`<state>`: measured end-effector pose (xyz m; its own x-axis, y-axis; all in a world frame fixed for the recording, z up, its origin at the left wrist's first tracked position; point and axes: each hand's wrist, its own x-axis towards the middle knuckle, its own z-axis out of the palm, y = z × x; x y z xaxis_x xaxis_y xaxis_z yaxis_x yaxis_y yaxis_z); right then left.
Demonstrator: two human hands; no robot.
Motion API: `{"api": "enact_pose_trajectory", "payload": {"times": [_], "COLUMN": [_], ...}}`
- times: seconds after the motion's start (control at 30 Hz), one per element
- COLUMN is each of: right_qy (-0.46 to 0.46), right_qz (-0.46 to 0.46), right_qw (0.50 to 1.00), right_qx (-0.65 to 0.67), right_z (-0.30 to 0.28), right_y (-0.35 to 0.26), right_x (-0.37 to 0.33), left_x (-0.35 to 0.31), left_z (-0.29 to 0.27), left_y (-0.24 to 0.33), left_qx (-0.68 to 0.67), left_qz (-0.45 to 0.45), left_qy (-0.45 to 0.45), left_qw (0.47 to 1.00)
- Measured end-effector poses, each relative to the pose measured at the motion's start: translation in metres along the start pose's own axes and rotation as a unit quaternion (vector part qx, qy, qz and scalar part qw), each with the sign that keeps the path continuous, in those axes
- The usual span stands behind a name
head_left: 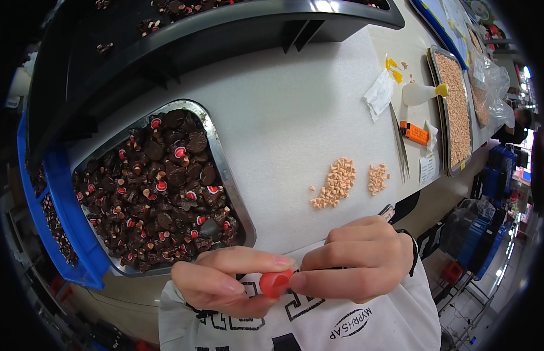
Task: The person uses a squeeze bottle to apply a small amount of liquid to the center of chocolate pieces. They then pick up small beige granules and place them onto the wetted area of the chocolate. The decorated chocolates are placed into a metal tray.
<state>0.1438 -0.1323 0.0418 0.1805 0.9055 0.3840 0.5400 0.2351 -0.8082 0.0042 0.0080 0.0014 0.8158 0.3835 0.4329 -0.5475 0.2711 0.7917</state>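
Observation:
My left hand (228, 281) is closed, pinching a small red plastic cup-shaped piece (276, 283) between thumb and fingers; its hollow opening faces right. My right hand (356, 260) has its fingers curled and pressed together, the tips at the opening of the red piece. Whatever those tips may hold is hidden. Beyond my right hand, two piles of small pale pink pieces, a larger pile (336, 186) and a smaller pile (377, 179), lie on the white sheet (272, 123). Left of them is a metal tray (248, 216) full of dark brown molded parts (161, 193), several with red round inserts.
A black bin (225, 44) spans the back and blue bins (79, 216) stand at the left. On the right are tweezers (400, 143), an orange box cutter (414, 133), a white squeeze bottle (418, 94), a crumpled tissue (379, 95) and a tray of pale pieces (453, 105).

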Motion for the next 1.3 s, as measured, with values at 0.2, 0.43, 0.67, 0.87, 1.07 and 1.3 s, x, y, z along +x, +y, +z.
{"api": "enact_pose_trajectory", "payload": {"times": [0.2, 0.43, 0.67, 0.87, 1.07, 1.3], "right_qy": [-0.039, -0.028, -0.050, 0.041, -0.017, -0.041], "right_qz": [0.009, -0.013, 0.002, -0.020, -0.006, -0.011], "right_qw": [0.999, 0.999, 0.998, 0.996, 0.999, 0.999], "right_qx": [-0.030, -0.039, 0.031, 0.079, 0.029, -0.007], "right_z": [-0.005, -0.004, -0.010, 0.000, -0.003, -0.010], "right_y": [-0.001, 0.000, 0.000, 0.003, 0.001, -0.001], "right_x": [0.005, 0.005, 0.008, 0.006, 0.001, 0.002], "left_x": [0.003, -0.001, 0.001, -0.001, -0.003, -0.003], "left_z": [-0.002, 0.000, 0.000, 0.003, 0.000, 0.002], "left_y": [0.003, 0.000, 0.002, 0.000, 0.001, 0.003], "left_qx": [0.035, 0.025, 0.028, 0.014, 0.010, 0.036], "left_qz": [-0.020, -0.007, 0.003, 0.020, 0.001, -0.007], "left_qy": [-0.018, 0.003, -0.011, 0.011, 0.005, 0.015], "left_qw": [0.999, 1.000, 1.000, 1.000, 1.000, 0.999]}}
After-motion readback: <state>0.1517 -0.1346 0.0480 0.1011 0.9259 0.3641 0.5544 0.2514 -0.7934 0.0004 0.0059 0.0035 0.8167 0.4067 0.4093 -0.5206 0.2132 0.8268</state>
